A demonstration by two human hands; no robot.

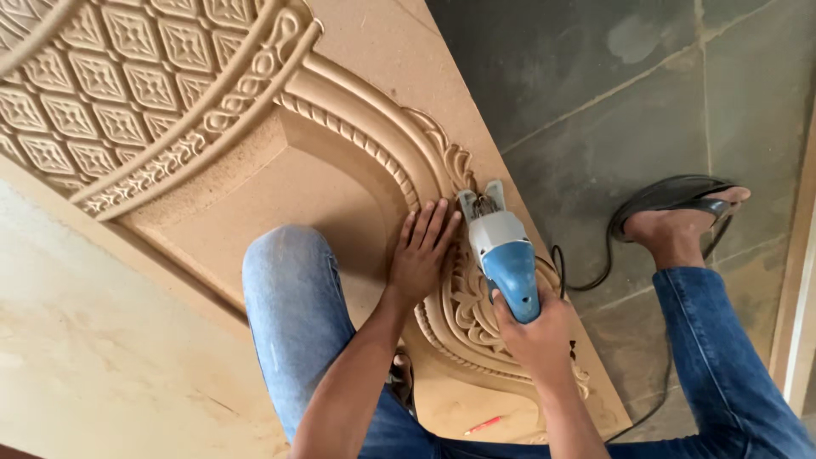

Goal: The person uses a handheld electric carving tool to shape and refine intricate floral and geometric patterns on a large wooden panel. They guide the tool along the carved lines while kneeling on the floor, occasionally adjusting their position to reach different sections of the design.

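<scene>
power tool (501, 246): blue-grey, nose on carved scrollwork of wooden panel (357, 51)
right hand (535, 336): wrapped around tool's rear grip
left hand (422, 251): fingers spread, flat on panel beside tool
cord (595, 276): trailed over floor

Scanning near to far, left to right: no packages, no labels, no signs and no screens showing anywhere here.

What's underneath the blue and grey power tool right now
The power tool, gripped by the right hand, sits over the carved scrollwork border of the wooden panel. The carving directly beneath its body and its tip is covered. The left hand lies flat beside it.
</scene>
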